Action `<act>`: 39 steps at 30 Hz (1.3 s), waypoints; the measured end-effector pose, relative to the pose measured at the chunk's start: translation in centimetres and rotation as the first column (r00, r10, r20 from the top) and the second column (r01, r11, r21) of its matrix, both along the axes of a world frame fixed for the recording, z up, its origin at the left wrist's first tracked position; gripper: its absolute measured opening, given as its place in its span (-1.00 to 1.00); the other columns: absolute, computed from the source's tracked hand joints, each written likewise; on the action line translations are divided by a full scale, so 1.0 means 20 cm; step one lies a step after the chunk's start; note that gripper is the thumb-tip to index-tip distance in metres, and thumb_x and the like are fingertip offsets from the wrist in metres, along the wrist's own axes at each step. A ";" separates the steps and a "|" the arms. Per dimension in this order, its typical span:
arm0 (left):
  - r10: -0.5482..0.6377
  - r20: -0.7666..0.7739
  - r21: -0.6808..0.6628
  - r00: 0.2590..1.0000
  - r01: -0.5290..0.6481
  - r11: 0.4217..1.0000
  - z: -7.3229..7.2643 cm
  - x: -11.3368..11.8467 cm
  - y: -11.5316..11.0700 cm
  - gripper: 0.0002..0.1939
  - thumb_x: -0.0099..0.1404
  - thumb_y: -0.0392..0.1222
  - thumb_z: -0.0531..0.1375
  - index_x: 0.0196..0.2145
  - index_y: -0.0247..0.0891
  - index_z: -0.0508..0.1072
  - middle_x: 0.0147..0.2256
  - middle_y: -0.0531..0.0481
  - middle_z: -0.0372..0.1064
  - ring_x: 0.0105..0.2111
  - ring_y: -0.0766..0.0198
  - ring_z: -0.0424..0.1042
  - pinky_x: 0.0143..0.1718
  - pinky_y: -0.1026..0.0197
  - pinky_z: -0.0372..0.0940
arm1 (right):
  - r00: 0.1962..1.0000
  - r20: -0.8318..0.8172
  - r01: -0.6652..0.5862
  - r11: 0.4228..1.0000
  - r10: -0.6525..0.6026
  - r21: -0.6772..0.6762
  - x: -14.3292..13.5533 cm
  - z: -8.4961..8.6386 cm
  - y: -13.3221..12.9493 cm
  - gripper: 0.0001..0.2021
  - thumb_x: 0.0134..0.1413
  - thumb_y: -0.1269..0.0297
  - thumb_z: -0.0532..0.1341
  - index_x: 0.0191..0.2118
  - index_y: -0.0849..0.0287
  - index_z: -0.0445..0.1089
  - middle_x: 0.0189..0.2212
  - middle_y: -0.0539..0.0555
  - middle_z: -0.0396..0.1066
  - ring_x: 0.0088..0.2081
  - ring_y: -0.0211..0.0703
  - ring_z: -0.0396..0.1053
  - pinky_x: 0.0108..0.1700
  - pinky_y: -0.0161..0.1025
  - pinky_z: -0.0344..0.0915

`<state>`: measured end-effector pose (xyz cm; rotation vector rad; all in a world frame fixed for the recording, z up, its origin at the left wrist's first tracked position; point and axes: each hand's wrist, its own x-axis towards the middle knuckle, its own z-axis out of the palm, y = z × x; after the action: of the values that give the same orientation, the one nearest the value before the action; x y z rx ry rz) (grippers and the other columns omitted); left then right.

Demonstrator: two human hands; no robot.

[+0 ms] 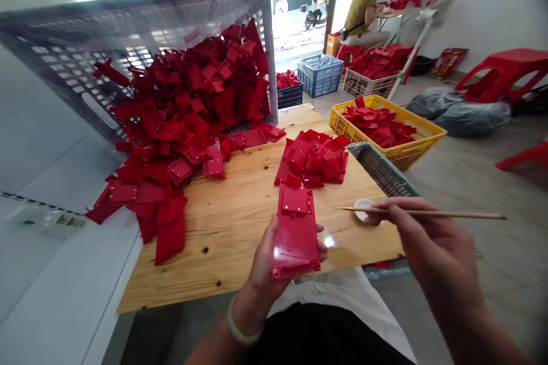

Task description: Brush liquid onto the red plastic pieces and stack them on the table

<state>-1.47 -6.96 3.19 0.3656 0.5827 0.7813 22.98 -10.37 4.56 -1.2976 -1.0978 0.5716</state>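
My left hand (pixel 263 259) is closed around the sides of a flat red plastic part (pixel 296 239), held up above the front of the wooden table. The part has a raised rectangle with small pale dots at its far end. My right hand (pixel 436 245) grips a thin wooden stick (pixel 449 214) like a pen, its pointed tip aimed left toward the red part but apart from it. Behind the right fingers, a small white dish (pixel 363 210) rests on the table, partly hidden. Beyond the held part lies a small pile of similar red parts (pixel 314 154).
A tipped grey crate (pixel 272 57) spills many red parts (pixel 184 114) across the table's (pixel 231 211) left side. Right of the table stand a green crate (pixel 385 171) and a yellow crate (pixel 428 136) of red parts. A person (pixel 362 11) sits working at the back.
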 end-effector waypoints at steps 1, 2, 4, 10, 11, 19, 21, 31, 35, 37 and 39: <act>0.022 -0.004 -0.001 1.000 -0.022 1.000 0.01 0.01 -0.02 -0.16 0.61 0.23 -0.22 0.02 -0.52 0.64 -0.11 -0.42 0.64 -0.25 0.03 0.67 -0.20 0.12 0.52 | 0.999 -0.008 -0.031 0.999 0.031 0.024 -0.06 0.02 -0.01 -0.82 0.38 0.04 0.31 -0.09 -0.04 0.58 -0.23 0.12 0.64 -0.23 0.11 0.66 -0.13 0.05 0.65; 0.032 -0.009 0.000 0.999 -0.032 1.000 0.02 0.01 -0.03 -0.17 0.61 0.23 -0.22 0.02 -0.50 0.64 -0.13 -0.41 0.65 -0.25 0.03 0.66 -0.18 0.11 0.52 | 0.998 -0.020 -0.062 0.997 0.063 0.049 -0.12 0.04 -0.01 -0.85 0.38 0.07 0.32 -0.09 -0.04 0.59 -0.24 0.11 0.64 -0.24 0.08 0.65 -0.16 0.02 0.65; 0.012 0.001 -0.004 1.000 -0.012 1.000 0.04 0.01 -0.05 -0.17 0.61 0.24 -0.21 0.02 -0.50 0.64 -0.18 -0.39 0.65 -0.24 0.02 0.66 -0.16 0.09 0.52 | 0.991 -0.011 -0.131 0.987 0.133 0.095 -0.20 0.06 -0.01 -0.89 0.39 0.15 0.31 -0.07 -0.05 0.59 -0.28 0.07 0.64 -0.28 0.01 0.65 -0.20 -0.06 0.65; -0.006 0.050 -0.020 0.999 0.007 1.000 0.10 0.01 -0.06 -0.21 0.59 0.27 -0.12 -0.03 -0.46 0.67 -0.08 -0.37 0.64 -0.23 0.03 0.64 -0.04 -0.01 0.53 | 0.968 0.083 -0.248 0.956 0.238 0.155 -0.27 0.04 0.02 -0.85 0.43 0.31 0.27 -0.01 -0.02 0.58 -0.29 0.05 0.63 -0.30 -0.06 0.63 -0.20 -0.12 0.63; 0.011 0.048 -0.012 0.999 -0.010 1.000 0.10 0.01 -0.06 -0.24 0.59 0.27 -0.08 -0.04 -0.45 0.68 -0.06 -0.36 0.64 -0.23 0.04 0.64 -0.05 -0.01 0.54 | 0.964 0.098 -0.261 0.951 0.247 0.168 -0.27 0.04 0.02 -0.83 0.43 0.33 0.27 0.01 -0.01 0.57 -0.28 0.06 0.63 -0.29 -0.06 0.63 -0.18 -0.12 0.63; 0.031 0.050 -0.035 0.998 -0.029 0.999 0.09 0.00 -0.07 -0.21 0.61 0.23 -0.15 0.02 -0.51 0.64 -0.13 -0.41 0.65 -0.25 0.00 0.66 -0.06 -0.02 0.54 | 0.940 0.192 -0.320 0.925 0.282 0.205 -0.27 0.04 0.01 -0.70 0.40 0.53 0.25 0.10 0.06 0.53 -0.18 0.05 0.64 -0.15 -0.16 0.63 -0.02 -0.23 0.55; 0.031 0.044 -0.037 0.999 -0.029 0.999 0.09 0.00 -0.07 -0.22 0.61 0.22 -0.15 0.02 -0.49 0.64 -0.07 -0.41 0.64 -0.25 0.00 0.66 -0.08 0.00 0.54 | 0.936 0.194 -0.329 0.926 0.293 0.188 -0.27 0.04 0.01 -0.70 0.40 0.54 0.24 0.11 0.06 0.53 -0.18 0.04 0.64 -0.14 -0.17 0.62 0.00 -0.24 0.53; 0.021 0.020 -0.054 1.000 -0.020 0.998 0.07 -0.01 -0.08 -0.24 0.55 0.30 -0.01 -0.02 -0.51 0.65 -0.21 -0.41 0.66 -0.26 -0.05 0.68 -0.13 0.05 0.54 | 0.939 0.214 -0.314 0.925 0.269 0.213 -0.26 0.03 -0.01 -0.69 0.37 0.54 0.26 0.09 0.06 0.55 -0.16 0.03 0.65 -0.16 -0.17 0.63 -0.05 -0.29 0.54; 0.029 0.033 -0.069 0.999 -0.027 0.997 0.06 -0.01 -0.08 -0.26 0.57 0.27 -0.04 0.00 -0.48 0.64 -0.15 -0.40 0.66 -0.23 -0.04 0.69 -0.08 0.03 0.53 | 0.943 0.216 -0.302 0.927 0.255 0.224 -0.27 0.03 -0.01 -0.69 0.37 0.54 0.26 0.11 0.08 0.55 -0.18 0.04 0.64 -0.16 -0.17 0.63 -0.02 -0.27 0.54; 0.025 0.012 -0.071 1.000 -0.024 0.997 0.06 -0.01 -0.09 -0.24 0.57 0.28 -0.05 0.02 -0.50 0.63 -0.16 -0.42 0.66 -0.23 -0.07 0.68 -0.05 -0.01 0.52 | 0.940 0.224 -0.306 0.927 0.257 0.216 -0.27 0.03 -0.02 -0.69 0.37 0.54 0.26 0.10 0.08 0.55 -0.16 0.05 0.64 -0.15 -0.17 0.63 -0.01 -0.28 0.54; 0.012 -0.008 -0.065 1.000 -0.013 0.998 0.06 -0.01 -0.09 -0.22 0.56 0.29 -0.06 0.05 -0.53 0.62 -0.19 -0.44 0.66 -0.23 -0.11 0.68 -0.04 -0.05 0.51 | 0.939 0.225 -0.309 0.927 0.261 0.214 -0.27 0.02 -0.02 -0.70 0.37 0.53 0.27 0.10 0.07 0.56 -0.15 0.05 0.64 -0.14 -0.17 0.63 -0.02 -0.28 0.54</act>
<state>-1.63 -8.73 4.47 0.3051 0.6167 0.7711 17.60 -10.72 4.98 -0.9958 -1.4874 0.5109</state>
